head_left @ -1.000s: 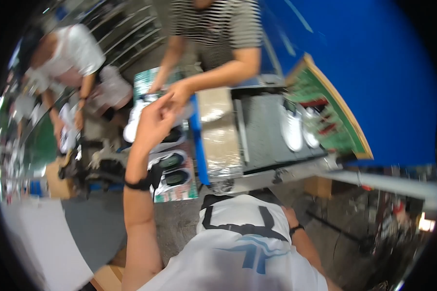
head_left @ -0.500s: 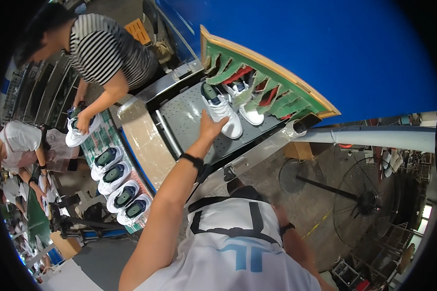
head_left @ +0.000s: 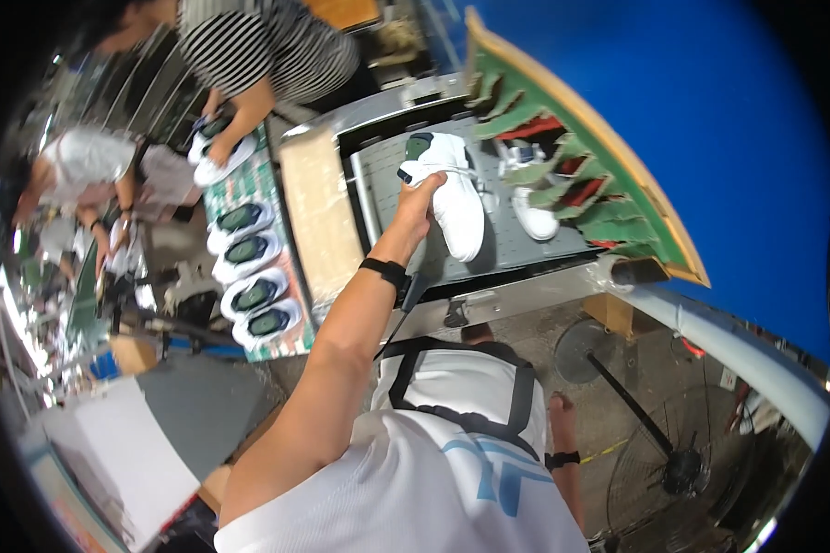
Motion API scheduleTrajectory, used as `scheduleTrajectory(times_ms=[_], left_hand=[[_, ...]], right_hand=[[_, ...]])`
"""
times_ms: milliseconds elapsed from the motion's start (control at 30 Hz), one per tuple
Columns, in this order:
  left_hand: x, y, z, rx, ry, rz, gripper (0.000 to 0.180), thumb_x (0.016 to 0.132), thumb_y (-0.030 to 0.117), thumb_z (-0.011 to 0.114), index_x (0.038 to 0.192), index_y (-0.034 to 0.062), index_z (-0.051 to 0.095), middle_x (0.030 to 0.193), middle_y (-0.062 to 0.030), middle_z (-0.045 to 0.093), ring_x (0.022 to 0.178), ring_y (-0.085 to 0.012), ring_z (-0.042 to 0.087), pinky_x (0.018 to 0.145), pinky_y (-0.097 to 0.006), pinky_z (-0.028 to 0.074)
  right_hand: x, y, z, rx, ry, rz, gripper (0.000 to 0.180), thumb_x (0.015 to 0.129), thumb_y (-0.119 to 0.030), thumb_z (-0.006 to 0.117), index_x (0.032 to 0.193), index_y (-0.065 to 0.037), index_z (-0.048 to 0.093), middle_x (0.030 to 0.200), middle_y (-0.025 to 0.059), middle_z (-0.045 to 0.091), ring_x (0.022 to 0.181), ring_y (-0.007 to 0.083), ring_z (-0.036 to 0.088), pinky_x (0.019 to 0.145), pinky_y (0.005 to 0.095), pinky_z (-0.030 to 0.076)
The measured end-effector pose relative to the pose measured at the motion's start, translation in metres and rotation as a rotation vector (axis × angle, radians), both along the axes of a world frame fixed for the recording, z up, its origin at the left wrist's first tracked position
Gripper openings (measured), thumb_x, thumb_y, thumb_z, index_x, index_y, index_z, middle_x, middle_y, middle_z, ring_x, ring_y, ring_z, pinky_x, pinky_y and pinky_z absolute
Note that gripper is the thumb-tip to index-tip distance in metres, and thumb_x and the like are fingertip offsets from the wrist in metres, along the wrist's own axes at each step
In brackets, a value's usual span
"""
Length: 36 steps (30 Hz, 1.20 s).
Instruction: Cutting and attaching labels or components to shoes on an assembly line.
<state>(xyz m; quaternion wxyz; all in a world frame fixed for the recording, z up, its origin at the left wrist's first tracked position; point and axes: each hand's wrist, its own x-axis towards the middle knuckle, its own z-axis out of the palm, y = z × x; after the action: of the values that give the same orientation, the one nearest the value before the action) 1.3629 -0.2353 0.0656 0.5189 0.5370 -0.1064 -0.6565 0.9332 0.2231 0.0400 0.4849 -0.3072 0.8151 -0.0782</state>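
Note:
My left hand is closed on the side of a white sneaker with a dark green insole. This sneaker is tilted and seems raised off the grey perforated bed of the machine. Just to its right a second white sneaker rests on the bed, partly under torn green and red curtain strips. Down by my right side hangs my right hand, near no object, its fingers too unclear to read.
A tan panel lies left of the bed. Beyond it, several white sneakers line a green belt, where a person in a striped shirt handles another shoe. A floor fan stands at right, below a pale pipe.
My left hand has gone from touching the sneaker to gripping it, and the shoe is now tilted and lifted. The whole view has shifted. The striped-shirt person's shoe is now down at the belt.

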Motion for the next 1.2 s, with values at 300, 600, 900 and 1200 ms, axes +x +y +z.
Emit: scheduleTrajectory(times_ms=[300,600,900,1200], left_hand=[[0.143,0.161,0.078,0.111,-1.098,-0.141,0.107,0.070,0.029,0.091,0.159,0.0056,0.036,0.135,-0.0233,0.069,0.124,-0.0365,0.069,0.105,-0.043,0.055],[0.181,0.228,0.053,-0.213,-1.516,-0.022,0.066,0.081,0.026,0.092,0.135,0.0025,0.061,0.122,-0.0177,0.068,0.113,-0.0380,0.067,0.096,-0.045,0.055],[0.220,0.221,0.050,-0.529,-1.246,-0.020,0.021,0.091,0.013,0.082,0.091,0.0027,0.064,0.087,-0.0131,0.063,0.079,-0.0331,0.065,0.068,-0.042,0.050],[0.254,0.198,0.063,-0.178,0.012,0.001,0.013,0.103,0.014,0.066,0.098,0.0039,0.059,0.094,-0.0107,0.072,0.085,-0.0201,0.073,0.081,-0.035,0.064]], right_hand=[[0.061,-0.128,0.062,-0.373,0.034,0.455,0.037,0.101,-0.017,0.064,0.133,0.002,0.071,0.122,0.0173,0.075,0.113,0.0284,0.071,0.099,0.0373,0.054],[0.229,-0.173,0.104,-0.502,-0.100,0.664,0.037,0.096,-0.015,0.071,0.131,-0.002,0.073,0.112,0.0181,0.072,0.106,0.0333,0.071,0.098,0.0407,0.054],[0.337,-0.157,0.115,-0.453,-0.202,0.752,0.043,0.095,-0.024,0.074,0.132,-0.001,0.071,0.111,0.0185,0.071,0.105,0.0347,0.070,0.097,0.0418,0.054],[0.403,-0.179,0.138,-0.441,-0.249,0.786,0.072,0.091,-0.027,0.078,0.153,0.000,0.053,0.118,0.0174,0.071,0.111,0.0366,0.068,0.101,0.0417,0.052]])
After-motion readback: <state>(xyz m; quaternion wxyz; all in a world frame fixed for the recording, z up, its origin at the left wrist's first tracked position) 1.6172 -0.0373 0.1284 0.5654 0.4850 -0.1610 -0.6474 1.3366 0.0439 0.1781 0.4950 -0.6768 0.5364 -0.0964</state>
